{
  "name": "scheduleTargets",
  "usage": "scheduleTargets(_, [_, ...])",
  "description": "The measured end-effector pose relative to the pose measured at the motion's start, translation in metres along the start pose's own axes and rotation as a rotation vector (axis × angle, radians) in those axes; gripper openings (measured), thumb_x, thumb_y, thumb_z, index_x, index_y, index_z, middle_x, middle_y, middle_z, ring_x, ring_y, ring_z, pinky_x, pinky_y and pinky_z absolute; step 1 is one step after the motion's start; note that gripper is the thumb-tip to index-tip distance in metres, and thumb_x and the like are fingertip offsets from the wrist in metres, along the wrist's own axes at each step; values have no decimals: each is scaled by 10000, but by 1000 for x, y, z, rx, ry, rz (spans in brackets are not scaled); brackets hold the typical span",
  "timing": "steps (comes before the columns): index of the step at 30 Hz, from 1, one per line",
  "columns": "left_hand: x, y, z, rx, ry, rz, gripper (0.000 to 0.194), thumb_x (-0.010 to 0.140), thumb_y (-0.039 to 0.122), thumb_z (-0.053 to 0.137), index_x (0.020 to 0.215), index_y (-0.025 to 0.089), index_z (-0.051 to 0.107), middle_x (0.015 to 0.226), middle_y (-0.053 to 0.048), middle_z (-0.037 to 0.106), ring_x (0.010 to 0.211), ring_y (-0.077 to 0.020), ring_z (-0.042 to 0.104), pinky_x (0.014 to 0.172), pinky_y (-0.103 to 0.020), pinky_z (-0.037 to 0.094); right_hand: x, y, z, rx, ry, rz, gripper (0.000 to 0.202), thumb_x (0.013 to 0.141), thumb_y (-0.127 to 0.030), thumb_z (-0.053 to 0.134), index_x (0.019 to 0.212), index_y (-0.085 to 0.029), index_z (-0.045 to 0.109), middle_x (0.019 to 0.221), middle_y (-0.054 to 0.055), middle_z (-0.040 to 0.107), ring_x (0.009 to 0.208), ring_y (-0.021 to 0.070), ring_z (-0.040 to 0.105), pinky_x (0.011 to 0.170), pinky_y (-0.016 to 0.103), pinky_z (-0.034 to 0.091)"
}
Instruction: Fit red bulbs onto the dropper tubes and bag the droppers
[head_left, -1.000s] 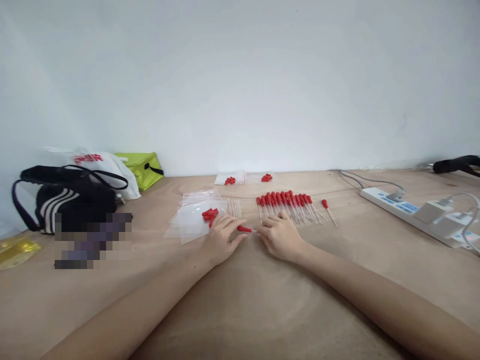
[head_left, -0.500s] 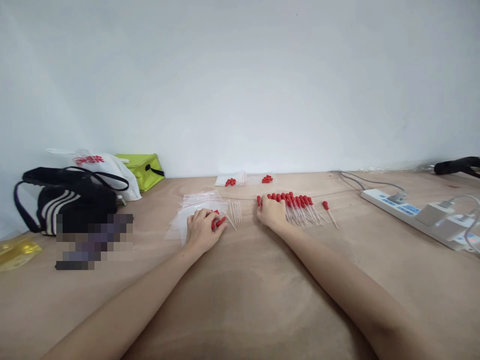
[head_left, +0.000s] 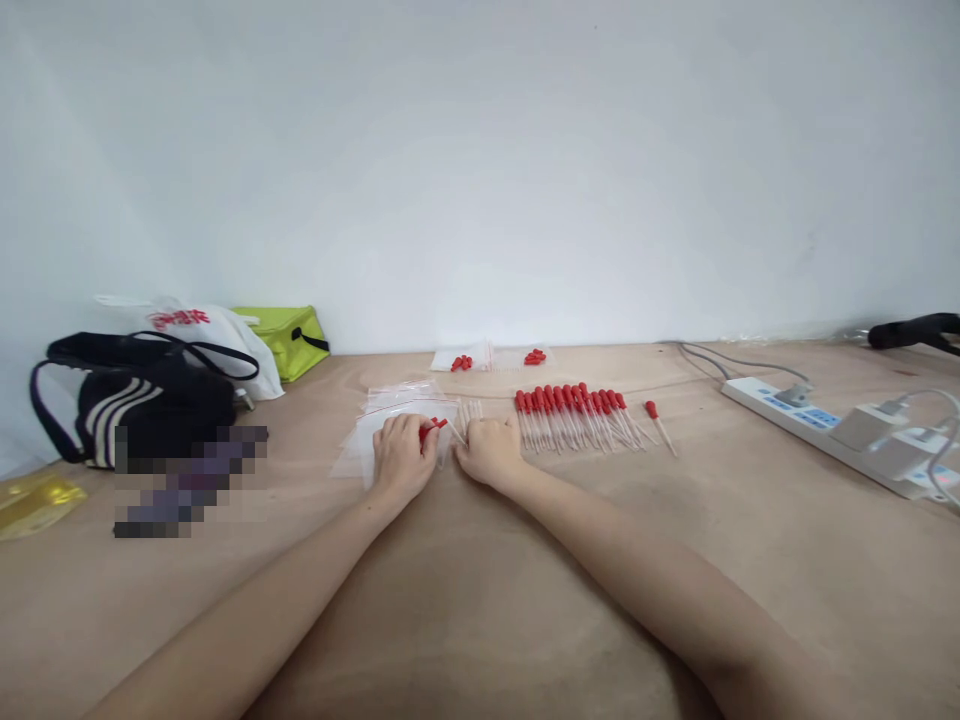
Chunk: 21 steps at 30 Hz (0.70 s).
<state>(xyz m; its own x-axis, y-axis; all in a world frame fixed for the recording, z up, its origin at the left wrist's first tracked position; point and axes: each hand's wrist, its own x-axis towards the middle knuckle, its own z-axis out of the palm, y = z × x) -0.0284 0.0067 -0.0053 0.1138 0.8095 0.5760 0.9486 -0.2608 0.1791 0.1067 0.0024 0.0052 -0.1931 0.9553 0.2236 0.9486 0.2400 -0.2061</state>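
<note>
Head view: I see the left hand curled narrow over plastic bags, beside red bulbs. A pale tube slants between the hands, meeting the bunched right hand; I can't tell whether either grips. Capped droppers lie rightward. I judge this as picking up parts; next calls for aligning bulb with tube.

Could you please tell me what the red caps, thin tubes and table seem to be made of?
Red caps: probably rubber or soft plastic, smooth and evenly coloured.
Thin tubes: glass or clear plastic, I cannot tell which; they look see-through.
Table: likely wood or plywood, dull finish, with wavy grain.
</note>
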Motion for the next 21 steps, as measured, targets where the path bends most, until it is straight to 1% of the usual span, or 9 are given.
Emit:
scheduleTargets(3, [-1,0,-1,-66,15,24,110,798,238,457,822,171,541,869,-56,618,861,-233,511,730,-350,340,-4,-3,-3,-21,-45,8,281,778,-298,405,842,-125,616,872,138,645,799,225,581,778,383,306])
scheduleTargets(5, [-2,0,-1,-100,17,60,116,806,244,448,826,174,539,865,-50,620,857,-230,516,737,-356,345,-10,2,-11,-23,-87,8,265,774,-294,418,820,-133,625,854,125,650,806,223,582,801,388,304])
scheduleTargets(8, [-3,-1,0,-176,-10,158,121,813,238,432,834,177,534,857,-46,614,844,-218,520,747,-353,363,-25,21,-29,13,-187,9,197,740,-293,480,763,-165,628,846,89,652,810,213,580,773,358,334])
scheduleTargets(10, [-4,0,2,-259,-60,242,145,818,206,407,900,172,522,870,-50,599,843,-205,519,755,-343,385,-36,40,-39,53,-276,23,139,692,-305,552,711,-185,619,807,65,649,774,205,576,680,312,363])
scheduleTargets(11, [-4,1,3,-300,-91,285,174,822,188,392,949,169,510,889,-54,589,856,-200,516,765,-341,394,-41,50,-43,81,-296,28,119,672,-307,579,684,-192,609,762,47,645,737,192,573,631,287,363])
scheduleTargets(13, [-5,5,5,-359,-140,361,236,831,155,362,1031,162,488,931,-67,567,890,-192,505,791,-341,402,-50,68,-45,167,-253,9,131,645,-323,620,667,-198,588,712,20,627,660,158,555,560,250,347])
scheduleTargets(15, [-6,10,6,-392,-171,414,260,840,133,341,1045,159,499,943,-76,549,893,-182,500,799,-332,406,-58,80,-41,260,-158,-74,177,634,-348,643,686,-195,570,708,7,606,630,132,532,545,234,339])
scheduleTargets(18, [-8,18,6,-427,-193,436,246,848,131,337,981,164,542,883,-63,538,829,-162,509,762,-299,422,-67,84,-28,351,-76,-199,173,666,-333,630,706,-187,546,715,4,576,644,117,510,571,226,345])
scheduleTargets(21, [-11,22,3,-436,-201,431,207,850,157,361,918,168,557,852,-51,538,809,-158,512,748,-292,423,-74,81,-15,353,-44,-231,105,737,-278,563,707,-184,527,721,12,571,708,131,506,632,248,344])
